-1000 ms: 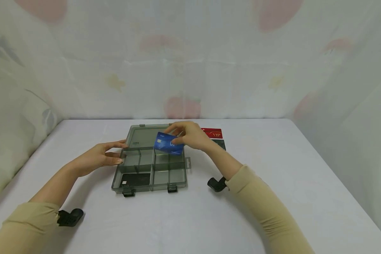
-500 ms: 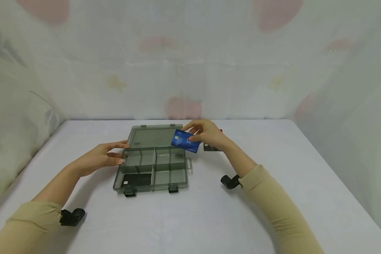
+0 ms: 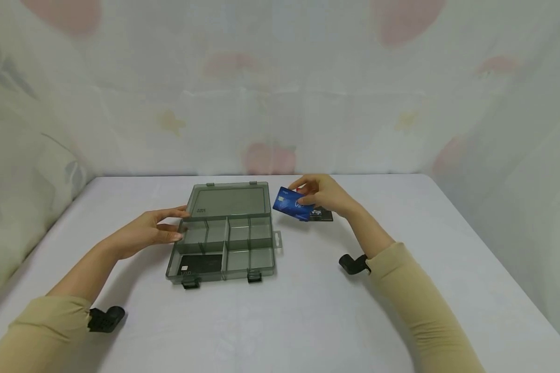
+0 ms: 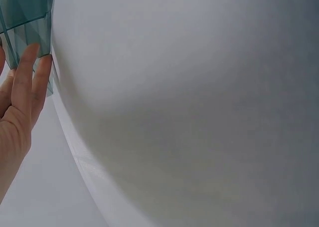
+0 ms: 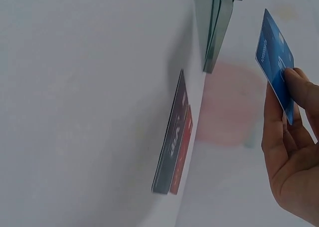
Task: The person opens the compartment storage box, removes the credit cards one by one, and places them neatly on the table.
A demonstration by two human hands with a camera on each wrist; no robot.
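Right hand [image 3: 324, 196]: positioned above the tabletop [image 3: 308, 311], just right of the open organiser box [image 3: 224, 233]. Grip state: thumb and fingers pinch the blue card [image 3: 293, 204] at its right end. The card is held clear of the surface, tilted, with its printed face toward the head camera. In the right wrist view the same hand [image 5: 294, 152] holds the blue card [image 5: 275, 62] on edge, fingertips [image 5: 294, 80] on its face.

Beneath and behind the right hand, a dark card [image 3: 322, 214] lies flat on the tabletop. The right wrist view shows it [image 5: 172, 137] beside a red card [image 5: 182, 154]; both lie flat, near the box wall [image 5: 218, 32].

Left hand [image 3: 151, 229]: placed at the left side of the organiser box. Grip state: fingers extended and relaxed, spread lightly, fingertips against the box's left wall. The left wrist view confirms straight fingers [image 4: 24, 72] touching the translucent box corner [image 4: 27, 17].

Organiser box: smoke-grey, translucent, lid [image 3: 228, 201] folded back flat on the far side. The base is divided into compartments. A black card [image 3: 199, 264] lies in the near-left compartment. Two latches [image 3: 189, 283] sit on the near edge
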